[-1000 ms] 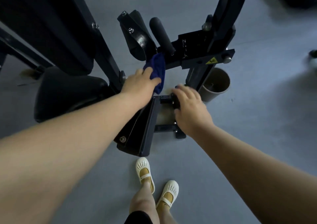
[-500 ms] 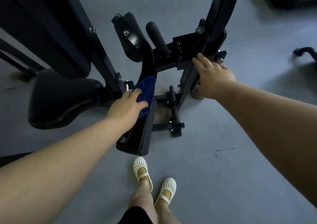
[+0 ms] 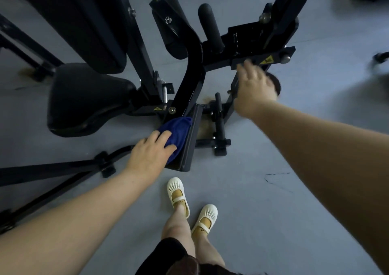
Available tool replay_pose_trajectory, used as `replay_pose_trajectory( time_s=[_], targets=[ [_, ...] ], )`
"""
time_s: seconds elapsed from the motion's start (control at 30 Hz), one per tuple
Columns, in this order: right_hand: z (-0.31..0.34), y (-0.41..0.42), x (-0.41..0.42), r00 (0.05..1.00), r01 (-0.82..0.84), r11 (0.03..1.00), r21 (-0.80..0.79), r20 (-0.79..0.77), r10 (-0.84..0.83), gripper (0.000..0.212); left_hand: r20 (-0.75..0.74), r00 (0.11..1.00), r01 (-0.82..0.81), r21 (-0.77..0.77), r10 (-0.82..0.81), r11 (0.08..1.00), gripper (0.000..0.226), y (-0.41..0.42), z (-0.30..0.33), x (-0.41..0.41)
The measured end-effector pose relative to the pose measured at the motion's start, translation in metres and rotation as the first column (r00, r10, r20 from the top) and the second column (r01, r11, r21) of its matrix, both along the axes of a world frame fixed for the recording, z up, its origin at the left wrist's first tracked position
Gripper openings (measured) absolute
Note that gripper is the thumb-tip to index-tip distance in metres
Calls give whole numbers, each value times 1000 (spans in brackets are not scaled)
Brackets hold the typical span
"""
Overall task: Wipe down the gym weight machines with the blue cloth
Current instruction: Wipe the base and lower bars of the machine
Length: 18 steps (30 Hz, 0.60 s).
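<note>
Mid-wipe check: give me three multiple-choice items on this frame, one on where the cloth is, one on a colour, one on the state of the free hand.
1. Where is the blue cloth?
A. On the seat pad
B. Pressed on the machine's lower plate
C. On the floor

2. What colour are the shoes?
A. White
B. Red
C. Black

3. What is the right hand doing?
A. Holding a second cloth
B. Gripping the foam roller
C. Open, fingers spread, near the crossbar

Key: 1 B, the left hand holds it against the plate. 2 A, both are white. 3 C, it holds nothing beside the crossbar.
</note>
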State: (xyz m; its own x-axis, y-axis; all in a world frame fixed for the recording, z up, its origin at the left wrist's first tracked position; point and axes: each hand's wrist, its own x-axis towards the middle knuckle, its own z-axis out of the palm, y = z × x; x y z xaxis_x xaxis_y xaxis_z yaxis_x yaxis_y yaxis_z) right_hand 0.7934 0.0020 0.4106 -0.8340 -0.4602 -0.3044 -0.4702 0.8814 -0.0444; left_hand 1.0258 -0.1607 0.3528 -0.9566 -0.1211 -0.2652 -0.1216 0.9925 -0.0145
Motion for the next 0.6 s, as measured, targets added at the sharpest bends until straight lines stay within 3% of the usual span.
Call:
replay_pose_trajectory(
  time_s=[0.1, 0.2, 0.27, 0.43, 0.6],
  targets=[
    [-25, -22, 64, 947, -144, 980, -136, 268, 177, 80, -28, 996, -83, 43, 85, 996, 56, 3, 6, -9],
    [-50, -27, 111, 865, -177, 972, -152, 448, 227, 86, 21, 999, -35, -6, 35, 999, 38, 14, 11, 0],
    [-62, -20, 124, 848, -224, 965, -132, 463, 260, 91, -36, 999, -36, 40, 38, 999, 33, 7, 16, 13],
    [-67, -9, 145, 877, -409, 912, 25, 289, 385, 93, -134, 953, -216, 320, 270, 922, 56, -20, 5, -23],
    [-65, -9, 179, 821, -507, 857, 88, 352, 450, 90, -118, 955, -208, 382, 271, 901, 60, -8, -7, -15]
  ],
)
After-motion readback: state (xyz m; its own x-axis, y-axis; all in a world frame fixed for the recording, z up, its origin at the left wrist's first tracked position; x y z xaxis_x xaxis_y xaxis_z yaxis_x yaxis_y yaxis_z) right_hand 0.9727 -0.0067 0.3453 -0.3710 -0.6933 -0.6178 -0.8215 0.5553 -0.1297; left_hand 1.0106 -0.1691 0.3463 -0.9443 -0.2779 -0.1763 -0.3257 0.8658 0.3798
